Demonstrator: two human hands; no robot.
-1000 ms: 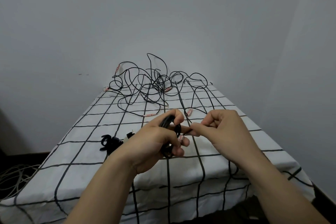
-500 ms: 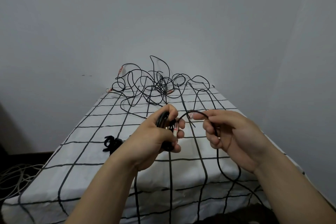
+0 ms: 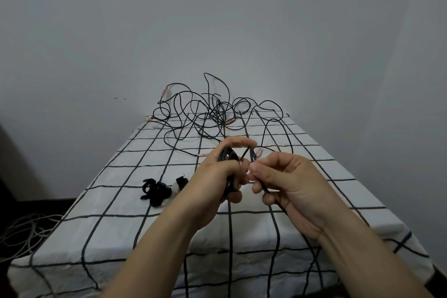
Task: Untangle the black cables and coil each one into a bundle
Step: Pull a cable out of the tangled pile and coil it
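A tangle of black cables (image 3: 212, 113) lies at the far end of the table, some loops standing up against the wall. Above the table's middle, my left hand (image 3: 217, 174) grips a small coil of black cable (image 3: 226, 155). Close beside it, my right hand (image 3: 285, 181) pinches the same cable's free strand (image 3: 266, 190), which passes through its curled fingers and runs down toward the near edge. A finished black bundle (image 3: 154, 191) lies on the cloth left of my left hand.
The table wears a white cloth with a black grid (image 3: 108, 213). A small black-and-white item (image 3: 180, 182) sits next to the bundle. Pale cables (image 3: 21, 232) lie on the floor at the left. Grey walls close in behind and at the right.
My right hand has come back in close to the left hand, drawing the strand with it. The arc of cable between the hands has shrunk to a short stretch.
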